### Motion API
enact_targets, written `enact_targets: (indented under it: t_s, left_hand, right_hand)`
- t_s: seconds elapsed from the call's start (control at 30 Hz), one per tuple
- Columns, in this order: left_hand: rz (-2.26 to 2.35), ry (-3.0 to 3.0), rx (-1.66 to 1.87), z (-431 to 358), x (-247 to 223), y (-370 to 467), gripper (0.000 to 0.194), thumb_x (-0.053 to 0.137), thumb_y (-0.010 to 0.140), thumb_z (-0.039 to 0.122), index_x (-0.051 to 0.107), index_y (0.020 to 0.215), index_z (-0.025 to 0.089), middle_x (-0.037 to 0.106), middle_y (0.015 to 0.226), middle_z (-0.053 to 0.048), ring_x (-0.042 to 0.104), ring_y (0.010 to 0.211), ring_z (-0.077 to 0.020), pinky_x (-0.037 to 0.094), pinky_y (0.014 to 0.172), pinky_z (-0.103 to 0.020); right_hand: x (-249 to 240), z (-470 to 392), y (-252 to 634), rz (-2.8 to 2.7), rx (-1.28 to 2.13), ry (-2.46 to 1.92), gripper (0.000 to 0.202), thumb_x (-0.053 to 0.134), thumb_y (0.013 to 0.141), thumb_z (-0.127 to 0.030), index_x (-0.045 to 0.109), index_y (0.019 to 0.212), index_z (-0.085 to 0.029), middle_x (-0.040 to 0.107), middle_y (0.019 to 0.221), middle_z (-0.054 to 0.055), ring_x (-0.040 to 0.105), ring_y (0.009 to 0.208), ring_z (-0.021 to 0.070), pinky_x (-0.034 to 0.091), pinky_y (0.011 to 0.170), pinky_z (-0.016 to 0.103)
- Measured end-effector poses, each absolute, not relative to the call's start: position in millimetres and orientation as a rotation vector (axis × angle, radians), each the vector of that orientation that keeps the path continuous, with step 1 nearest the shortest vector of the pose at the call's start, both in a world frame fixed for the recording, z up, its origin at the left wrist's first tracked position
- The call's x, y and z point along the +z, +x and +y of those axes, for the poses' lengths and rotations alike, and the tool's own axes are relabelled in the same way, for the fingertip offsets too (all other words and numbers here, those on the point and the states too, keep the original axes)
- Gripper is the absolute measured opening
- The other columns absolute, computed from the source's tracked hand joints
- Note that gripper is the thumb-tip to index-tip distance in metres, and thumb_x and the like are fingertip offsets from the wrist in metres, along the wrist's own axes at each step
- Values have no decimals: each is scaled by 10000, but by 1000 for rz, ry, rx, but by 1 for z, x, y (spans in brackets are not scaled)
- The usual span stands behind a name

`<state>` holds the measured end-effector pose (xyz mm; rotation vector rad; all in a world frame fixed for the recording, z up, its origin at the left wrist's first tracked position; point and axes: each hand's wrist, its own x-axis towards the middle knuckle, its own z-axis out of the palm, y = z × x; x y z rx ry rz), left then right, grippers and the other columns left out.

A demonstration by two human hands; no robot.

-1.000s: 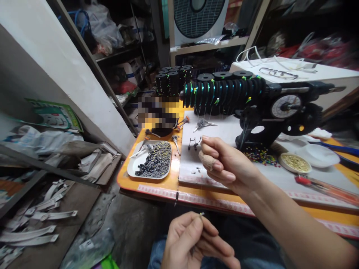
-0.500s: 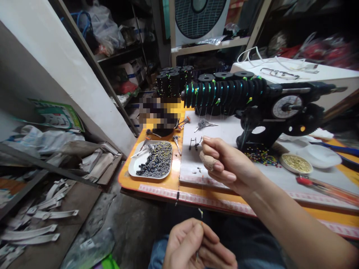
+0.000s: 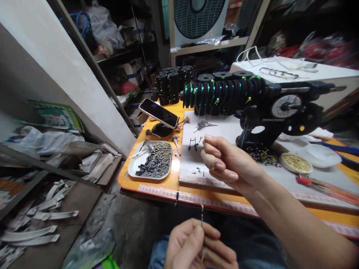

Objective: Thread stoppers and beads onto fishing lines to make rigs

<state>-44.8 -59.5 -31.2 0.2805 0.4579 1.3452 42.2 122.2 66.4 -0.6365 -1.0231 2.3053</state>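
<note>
At the table's front edge, my left hand (image 3: 196,244) pinches a thin line with small beads (image 3: 202,216) between thumb and forefinger. An orange bead and a pale yellowish tip show above the fingers. My right hand (image 3: 221,158) is raised over the grey board (image 3: 224,130), its thumb and forefinger pressed together. Whatever lies in that pinch is too fine to make out. A tan wrap (image 3: 209,160) covers one of its fingers. Left of this hand lie small black pieces with thin stems (image 3: 193,144) and a few tiny beads (image 3: 199,170).
A white tray (image 3: 130,170) of small grey and black pieces stands left, below a phone (image 3: 158,112) on a stand. A black winding machine (image 3: 280,108) carries line spools (image 3: 224,91). Loose coloured beads (image 3: 260,155), a dish (image 3: 296,170) and a red-handled cutter (image 3: 303,181) lie right.
More of the beaded line now sticks up from my left fingers, with the orange bead clear above them. My right hand has barely shifted.
</note>
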Motion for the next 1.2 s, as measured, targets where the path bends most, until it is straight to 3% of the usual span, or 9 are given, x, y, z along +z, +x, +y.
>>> enact_targets:
  t_s: [0.13, 0.27, 0.5, 0.8, 1.2]
  left_hand:
    - [600, 491, 1433, -50, -25, -48, 361, 568, 1008, 412, 624, 1266, 166, 837, 814, -102, 812, 745, -226, 619, 727, -322]
    - [653, 596, 1479, -44, -24, -52, 261, 418, 1073, 368, 585, 1105, 169, 835, 801, -97, 807, 716, -201, 614, 733, -319]
    - [472, 487, 1352, -40, -30, -55, 366, 234, 1105, 350, 547, 1077, 164, 835, 831, -121, 812, 706, -225, 606, 651, -291]
    - [231, 456, 1479, -36, -46, -40, 339, 236, 1099, 267, 543, 999, 161, 825, 771, -129, 805, 650, -210, 590, 549, -212]
    - [346, 481, 1368, -46, -34, -55, 239, 343, 1096, 334, 465, 940, 200, 838, 805, -85, 812, 742, -194, 612, 710, -304]
  right_hand:
    - [68, 124, 43, -1040, 2301, -627, 452, 690, 842, -394, 397, 559, -195, 476, 398, -79, 216, 218, -10, 195, 226, 88]
    - [67, 125, 44, -1040, 2292, -627, 448, 689, 841, -389, 405, 555, -192, 476, 400, -76, 216, 220, -10, 191, 226, 84]
    - [65, 128, 44, -1020, 2294, -628, 438, 674, 850, -370, 416, 545, -191, 476, 395, -71, 232, 217, -5, 189, 226, 83]
    - [64, 129, 42, -1005, 2291, -627, 432, 680, 840, -363, 422, 539, -191, 477, 391, -70, 234, 212, -2, 185, 222, 89]
    - [65, 125, 41, -949, 2245, -655, 433, 659, 858, -339, 417, 530, -191, 466, 384, -75, 235, 208, -2, 193, 232, 90]
